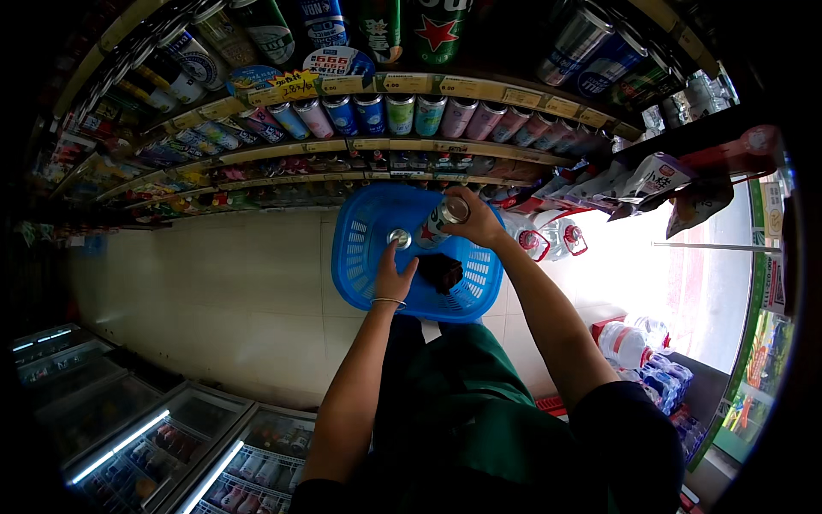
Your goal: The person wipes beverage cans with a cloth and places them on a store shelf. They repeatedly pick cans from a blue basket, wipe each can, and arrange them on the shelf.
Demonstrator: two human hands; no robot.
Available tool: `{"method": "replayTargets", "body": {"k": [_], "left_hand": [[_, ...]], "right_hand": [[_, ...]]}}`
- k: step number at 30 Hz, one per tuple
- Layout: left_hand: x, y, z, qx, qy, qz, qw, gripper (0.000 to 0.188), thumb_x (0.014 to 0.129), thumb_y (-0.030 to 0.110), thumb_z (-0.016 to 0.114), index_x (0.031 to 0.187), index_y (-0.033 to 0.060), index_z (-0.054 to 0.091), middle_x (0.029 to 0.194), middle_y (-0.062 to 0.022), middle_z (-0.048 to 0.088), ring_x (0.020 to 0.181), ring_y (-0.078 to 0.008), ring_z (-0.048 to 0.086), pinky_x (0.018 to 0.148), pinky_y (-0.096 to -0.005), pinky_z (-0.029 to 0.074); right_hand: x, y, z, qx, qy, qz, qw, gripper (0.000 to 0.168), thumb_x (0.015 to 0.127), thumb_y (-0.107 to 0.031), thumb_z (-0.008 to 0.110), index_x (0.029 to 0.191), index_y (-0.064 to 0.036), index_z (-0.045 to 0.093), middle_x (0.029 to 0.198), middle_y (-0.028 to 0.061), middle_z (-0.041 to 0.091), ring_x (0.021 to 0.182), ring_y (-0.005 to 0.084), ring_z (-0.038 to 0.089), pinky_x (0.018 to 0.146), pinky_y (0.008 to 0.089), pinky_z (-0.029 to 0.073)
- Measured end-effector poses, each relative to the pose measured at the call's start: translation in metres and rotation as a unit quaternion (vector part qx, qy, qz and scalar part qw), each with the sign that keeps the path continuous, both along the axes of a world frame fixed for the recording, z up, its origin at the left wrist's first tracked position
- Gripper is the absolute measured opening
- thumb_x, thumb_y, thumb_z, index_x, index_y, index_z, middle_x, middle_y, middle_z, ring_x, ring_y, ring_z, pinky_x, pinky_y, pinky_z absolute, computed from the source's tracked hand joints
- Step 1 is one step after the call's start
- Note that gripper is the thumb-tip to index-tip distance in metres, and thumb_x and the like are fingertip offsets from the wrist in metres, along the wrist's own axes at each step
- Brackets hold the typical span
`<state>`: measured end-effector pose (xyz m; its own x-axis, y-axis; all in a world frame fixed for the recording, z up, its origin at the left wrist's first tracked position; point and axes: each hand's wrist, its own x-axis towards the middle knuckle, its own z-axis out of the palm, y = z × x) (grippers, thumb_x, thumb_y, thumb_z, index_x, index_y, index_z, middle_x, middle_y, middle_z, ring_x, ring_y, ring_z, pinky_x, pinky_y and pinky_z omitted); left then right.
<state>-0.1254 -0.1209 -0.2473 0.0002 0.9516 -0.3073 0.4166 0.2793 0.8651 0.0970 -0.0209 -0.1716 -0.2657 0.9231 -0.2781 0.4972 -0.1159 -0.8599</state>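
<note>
A blue plastic basket (pixel 411 302) with slotted sides stands in front of me, below the shelves. My right hand (pixel 474 218) grips the end of a silver drink can (pixel 431 229) with a red star, tilted over the basket's right half. Inside the basket, my left hand (pixel 393 273) has its thumb and fingers apart; a fingertip is at the lower edge of a second can's round metal end (pixel 399 239), and whether it grips that can is unclear. A dark, crumpled item (pixel 440 273) lies in the basket between my hands.
Shelves of drink cans (pixel 401 115) curve across the front. Large water bottles with red handles (pixel 530 239) stand right of the basket, and snack bags (pixel 655 177) hang above them. Glass-door coolers (pixel 192 424) are at lower left. More bottled water (pixel 623 344) sits at lower right.
</note>
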Motion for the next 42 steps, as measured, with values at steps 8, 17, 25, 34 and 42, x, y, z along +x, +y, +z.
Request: {"method": "replayTargets", "body": {"k": [8, 17, 25, 34, 42], "left_hand": [[0.037, 0.051, 0.145, 0.100, -0.194, -0.181, 0.959, 0.081, 0.074, 0.021, 0.082, 0.140, 0.0052, 0.038, 0.127, -0.0148, 0.055, 0.117, -0.0277, 0.055, 0.097, -0.0369, 0.047], [0.088, 0.093, 0.212, 0.315, -0.148, -0.056, 0.936, 0.073, 0.069, 0.019, 0.084, 0.129, 0.0030, 0.045, 0.115, -0.0161, 0.059, 0.104, -0.0314, 0.061, 0.086, -0.0389, 0.051], [0.113, 0.156, 0.252, 0.455, -0.034, -0.063, 0.888, 0.079, 0.073, 0.015, 0.078, 0.138, 0.0004, 0.036, 0.131, -0.0230, 0.047, 0.122, -0.0385, 0.047, 0.098, -0.0444, 0.044], [0.115, 0.215, 0.224, 0.446, 0.201, -0.121, 0.864, 0.076, 0.076, 0.015, 0.073, 0.138, -0.0042, 0.034, 0.138, -0.0254, 0.041, 0.129, -0.0397, 0.039, 0.109, -0.0428, 0.034], [0.113, 0.221, 0.210, 0.453, 0.215, -0.127, 0.856, 0.061, 0.080, 0.013, 0.066, 0.132, -0.0048, 0.042, 0.133, -0.0249, 0.044, 0.125, -0.0390, 0.041, 0.107, -0.0432, 0.036]], "right_hand": [[0.041, -0.005, 0.150, -0.011, 0.299, 0.027, 0.954, 0.077, 0.065, -0.003, 0.076, 0.135, -0.008, 0.044, 0.126, 0.0072, 0.054, 0.120, 0.0205, 0.050, 0.102, 0.0346, 0.041], [0.013, -0.016, 0.183, 0.069, 0.236, -0.086, 0.965, 0.077, 0.076, -0.023, 0.081, 0.137, -0.002, 0.038, 0.126, 0.0116, 0.055, 0.116, 0.0212, 0.052, 0.102, 0.0355, 0.040], [0.028, 0.046, 0.207, 0.229, 0.168, -0.142, 0.948, 0.070, 0.071, -0.019, 0.082, 0.129, -0.003, 0.045, 0.120, 0.0130, 0.060, 0.111, 0.0233, 0.059, 0.091, 0.0358, 0.050], [0.016, 0.153, 0.209, 0.369, 0.059, -0.208, 0.904, 0.069, 0.069, -0.017, 0.080, 0.124, -0.003, 0.039, 0.112, 0.0206, 0.062, 0.105, 0.0357, 0.061, 0.086, 0.0394, 0.049], [0.009, 0.197, 0.177, 0.333, 0.041, -0.208, 0.919, 0.072, 0.067, -0.020, 0.078, 0.126, -0.003, 0.039, 0.110, 0.0248, 0.061, 0.104, 0.0417, 0.060, 0.085, 0.0441, 0.050]]}}
